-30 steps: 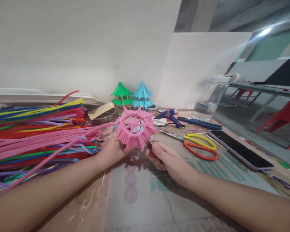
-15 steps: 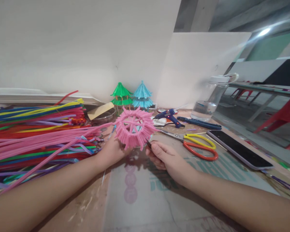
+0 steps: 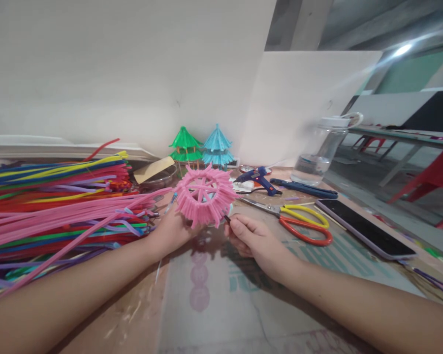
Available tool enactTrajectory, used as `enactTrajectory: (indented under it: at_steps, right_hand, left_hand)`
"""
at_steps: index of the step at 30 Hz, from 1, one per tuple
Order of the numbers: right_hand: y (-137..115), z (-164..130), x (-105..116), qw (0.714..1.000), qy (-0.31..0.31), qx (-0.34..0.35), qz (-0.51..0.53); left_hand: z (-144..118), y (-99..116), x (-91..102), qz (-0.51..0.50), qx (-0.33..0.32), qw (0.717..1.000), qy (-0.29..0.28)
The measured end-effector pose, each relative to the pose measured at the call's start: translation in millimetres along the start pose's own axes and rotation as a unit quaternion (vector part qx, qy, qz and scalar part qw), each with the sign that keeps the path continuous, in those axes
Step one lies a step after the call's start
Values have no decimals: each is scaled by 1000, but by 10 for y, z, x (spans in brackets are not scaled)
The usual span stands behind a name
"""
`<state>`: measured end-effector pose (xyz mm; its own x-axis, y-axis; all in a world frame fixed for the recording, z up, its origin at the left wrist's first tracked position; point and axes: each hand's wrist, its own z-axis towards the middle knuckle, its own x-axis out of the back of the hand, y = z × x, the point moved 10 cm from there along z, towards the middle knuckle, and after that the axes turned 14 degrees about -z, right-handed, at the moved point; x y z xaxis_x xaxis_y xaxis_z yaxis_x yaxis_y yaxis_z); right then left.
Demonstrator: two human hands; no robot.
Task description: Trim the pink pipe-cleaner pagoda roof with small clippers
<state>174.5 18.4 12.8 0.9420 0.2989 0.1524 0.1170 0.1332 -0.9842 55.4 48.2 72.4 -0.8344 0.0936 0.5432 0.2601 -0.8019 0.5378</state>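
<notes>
In the head view, a pink ring of pipe cleaners [image 3: 186,206] with fringed edges and crossed spokes is held up above the work surface. My left hand [image 3: 173,228] grips it from below at its left side, and the ring hides those fingertips. Closed at the ring's lower right, my right hand [image 3: 249,236] pinches a thin dark-tipped tool [image 3: 226,218] whose exact kind I cannot make out. The tip of that tool is by the ring's fringe; whether they touch is unclear.
Bundles of coloured pipe cleaners [image 3: 59,211] lie at left. Behind stand a green pagoda [image 3: 185,143] and a blue pagoda [image 3: 217,143]. Toward the right are a glue gun [image 3: 259,178], scissors [image 3: 306,223], dark blue pliers-like tool [image 3: 304,188], phone [image 3: 365,228] and water bottle [image 3: 315,152].
The pink ring has shifted and tilted very slightly. Both hands keep their grips in nearly the same place.
</notes>
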Motion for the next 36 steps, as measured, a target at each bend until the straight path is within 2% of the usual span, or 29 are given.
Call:
enactTrajectory:
  at_steps: [5,14,20,26,31,36]
  right_hand:
    - [6,-7,-27,1000,-11,-5,19]
    - [-15,-5,-1,1000,-2,6,5]
    - [-1,4,16,1000,3,3,-6]
    - [14,-2,-17,1000,-8,-7,13]
    - [6,-6,-15,1000,-5,-5,-2]
    - [-4,-3,9,1000,4,-1,-4]
  left_hand:
    - [-13,-62,19,15,20,1000,7]
    - [-38,-99,13,63,17,998,1]
    - [-56,-123,17,58,10,998,8]
    - [-44,-81,6,31,-3,999,9]
    - [-27,-73,-13,62,8,998,-10]
    - [-20,-29,10,65,-2,998,-7]
